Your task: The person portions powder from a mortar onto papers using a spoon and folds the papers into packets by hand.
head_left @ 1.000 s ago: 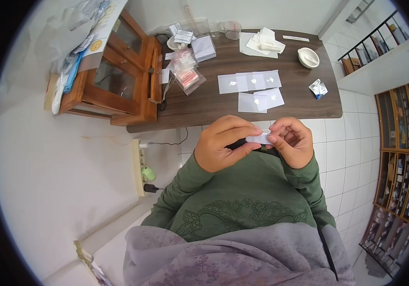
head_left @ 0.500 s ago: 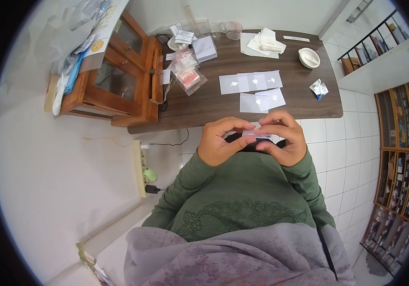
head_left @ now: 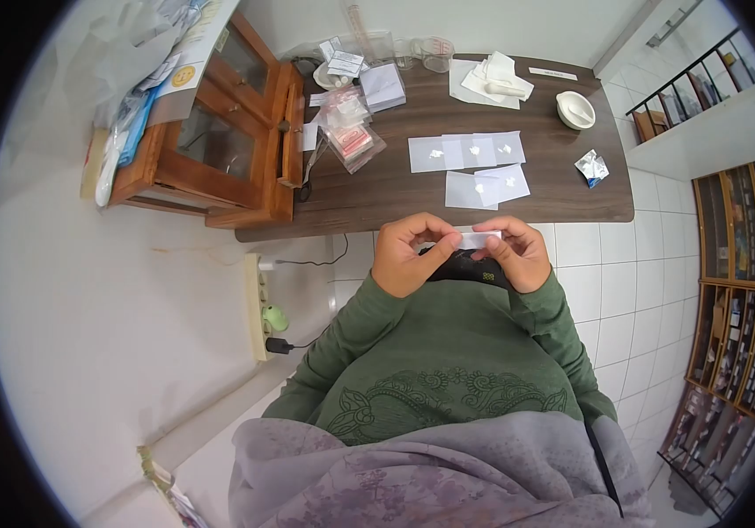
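Note:
A folded strip of white paper [head_left: 476, 240] is pinched between my two hands, just off the table's front edge. My left hand [head_left: 412, 255] grips its left end with thumb and fingertips. At the other end, my right hand [head_left: 518, 253] closes thumb and fingers on it. Beyond them on the table lie several paper squares [head_left: 430, 162], each bearing a small heap of white powder [head_left: 480, 188]. Whether the folded strip holds powder inside cannot be seen.
A white mortar [head_left: 575, 111] and a torn foil packet [head_left: 591, 167] sit on the dark table [head_left: 562, 198] at right. Plastic bags [head_left: 351, 136], a paper stack [head_left: 383, 88] and a measuring jug [head_left: 437, 55] stand at back left beside a wooden cabinet [head_left: 219, 132].
The paper now shows as a narrow flat strip held level at both ends. My right hand has come down from over the paper to its right end.

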### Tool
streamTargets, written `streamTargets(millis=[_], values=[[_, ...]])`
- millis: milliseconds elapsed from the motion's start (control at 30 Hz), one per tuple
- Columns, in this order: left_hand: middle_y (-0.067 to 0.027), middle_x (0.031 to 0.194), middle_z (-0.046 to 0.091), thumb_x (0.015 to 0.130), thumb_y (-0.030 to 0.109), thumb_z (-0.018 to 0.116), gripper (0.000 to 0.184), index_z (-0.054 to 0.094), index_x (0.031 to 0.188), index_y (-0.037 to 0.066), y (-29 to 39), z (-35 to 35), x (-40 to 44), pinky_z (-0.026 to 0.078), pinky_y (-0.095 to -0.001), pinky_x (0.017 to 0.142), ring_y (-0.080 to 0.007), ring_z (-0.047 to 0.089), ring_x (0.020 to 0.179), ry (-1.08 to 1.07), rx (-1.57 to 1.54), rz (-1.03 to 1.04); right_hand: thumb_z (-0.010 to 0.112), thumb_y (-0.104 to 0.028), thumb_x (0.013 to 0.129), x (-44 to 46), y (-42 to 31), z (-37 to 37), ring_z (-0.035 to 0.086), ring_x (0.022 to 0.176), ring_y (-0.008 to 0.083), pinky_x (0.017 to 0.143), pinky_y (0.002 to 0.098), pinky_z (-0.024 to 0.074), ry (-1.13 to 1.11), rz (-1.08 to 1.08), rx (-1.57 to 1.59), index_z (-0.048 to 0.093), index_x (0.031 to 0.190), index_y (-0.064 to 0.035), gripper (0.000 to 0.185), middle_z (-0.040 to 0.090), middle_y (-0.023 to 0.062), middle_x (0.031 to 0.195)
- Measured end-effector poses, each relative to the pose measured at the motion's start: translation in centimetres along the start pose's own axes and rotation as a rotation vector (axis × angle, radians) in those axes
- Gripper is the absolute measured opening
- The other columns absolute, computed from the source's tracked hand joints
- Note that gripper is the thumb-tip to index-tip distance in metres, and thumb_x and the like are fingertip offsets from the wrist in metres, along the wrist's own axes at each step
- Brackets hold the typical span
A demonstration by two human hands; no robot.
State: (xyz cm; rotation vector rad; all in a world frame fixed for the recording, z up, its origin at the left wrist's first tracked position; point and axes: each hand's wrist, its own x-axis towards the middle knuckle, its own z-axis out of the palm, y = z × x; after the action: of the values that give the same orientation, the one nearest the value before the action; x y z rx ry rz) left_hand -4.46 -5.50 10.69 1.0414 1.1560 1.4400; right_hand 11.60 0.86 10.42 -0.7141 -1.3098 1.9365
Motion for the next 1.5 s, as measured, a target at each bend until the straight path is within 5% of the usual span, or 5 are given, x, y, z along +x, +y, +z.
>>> streamTargets(millis=[600,900,1000,1133,1500], values=[[-0.0066,0.076,0.060,0.073,0.005,0.064,0.012,0.061,0.082,-0.002,-0.9,0.5,0.8,0.044,-0.0236,0.066,-0.0111,0.055,0.071,0.024,0.261,0.096,0.059,-0.001,0.075,0.6,0.4,-1.0,0.056,0.075,0.0104,0.067,0.0211,0.0456,0.045,-0.188,-0.329,0.060,0.092,0.0014,0.017,0.058,0.0073,0.083],[-0.0096,0.065,0.059,0.068,0.005,0.066,0.009,0.063,0.075,0.000,-0.3,0.9,1.1,0.042,-0.0237,0.055,-0.0149,0.056,0.059,0.071,0.507,0.393,0.057,0.002,0.075,0.6,0.8,-1.1,0.057,0.073,0.0094,0.067,0.0210,0.0456,0.014,-0.196,-0.273,0.058,0.089,0.0014,0.014,0.060,0.0052,0.078],[-0.0080,0.068,0.060,0.071,0.007,0.065,0.011,0.061,0.078,-0.001,-1.4,0.7,1.2,0.043,-0.0225,0.056,-0.0129,0.056,0.061,0.067,0.542,0.306,0.057,0.001,0.076,1.4,2.3,-1.9,0.057,0.071,0.0092,0.066,0.0208,0.0455,0.001,-0.154,-0.249,0.058,0.090,0.0011,0.014,0.061,0.0051,0.077],[-0.0015,0.072,0.059,0.076,0.012,0.062,0.015,0.060,0.084,0.000,-7.2,-1.4,2.2,0.043,-0.0193,0.060,-0.0055,0.052,0.063,0.044,-0.008,-0.240,0.055,-0.004,0.079,3.2,5.1,-2.8,0.056,0.068,0.0094,0.063,0.0210,0.0455,0.015,0.053,-0.148,0.058,0.089,0.0016,0.011,0.061,0.0053,0.077],[-0.0043,0.081,0.060,0.079,0.012,0.058,0.018,0.059,0.090,-0.002,-11.3,-4.6,1.2,0.044,-0.0207,0.069,-0.0085,0.055,0.073,0.057,0.190,-0.266,0.053,-0.007,0.081,4.9,8.9,-3.4,0.058,0.070,0.0115,0.064,0.0237,0.0463,-0.070,0.033,-0.488,0.059,0.091,0.0005,0.014,0.062,0.0084,0.075]])
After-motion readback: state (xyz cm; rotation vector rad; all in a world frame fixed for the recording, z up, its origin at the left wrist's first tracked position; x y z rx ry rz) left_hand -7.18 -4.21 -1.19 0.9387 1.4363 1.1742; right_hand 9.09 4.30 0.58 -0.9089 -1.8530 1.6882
